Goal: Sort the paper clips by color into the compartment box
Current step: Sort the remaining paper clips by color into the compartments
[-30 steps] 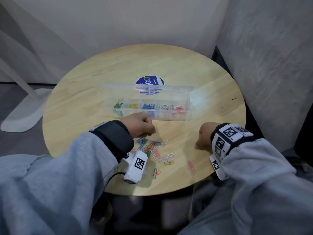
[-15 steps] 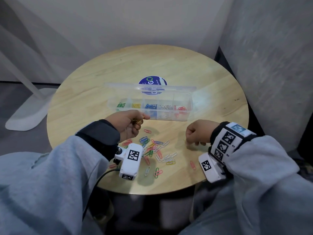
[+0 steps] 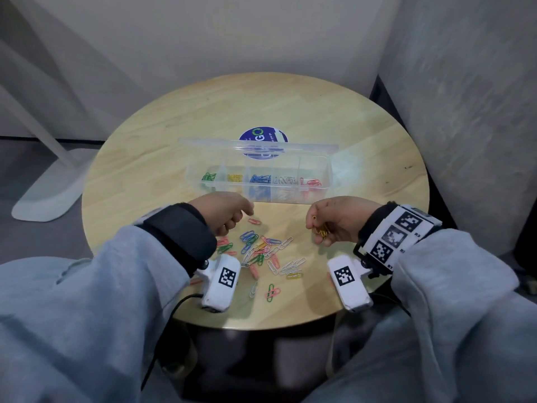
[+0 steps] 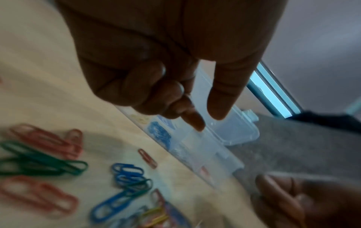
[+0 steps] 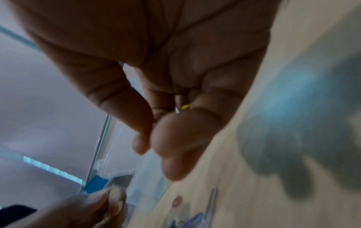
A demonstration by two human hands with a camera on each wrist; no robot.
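Clips of yellow wire, the yellow paper clips (image 3: 321, 228), hang bunched from the right hand (image 3: 338, 223), whose fingers are curled in around them so they dangle just above the table (image 3: 151, 158); in the right wrist view only a yellow sliver shows between the closed fingers. Gathering several of one colour at once likely saves trips to the compartment box (image 3: 327, 181), which lies just beyond both hands with its clear lid (image 3: 203, 142) tipped back so every cell is reachable. From left to right its cells hold green, yellow, blue, pale silver-looking and red clips, so this bunch seems bound for the second cell from the left, across from the hand holding it. The left hand (image 3: 225, 212) hovers close to the box's near wall with fingers loosely bent, forefinger and thumb apart, and nothing visible in it; the left wrist view shows the same, though blurred. Between the two hands lies the loose pile (image 3: 261, 248) of mixed clips, kept near the box so each pick is a short reach. Much remains to sort. A blue round sticker (image 3: 263, 136) sits behind the lid.
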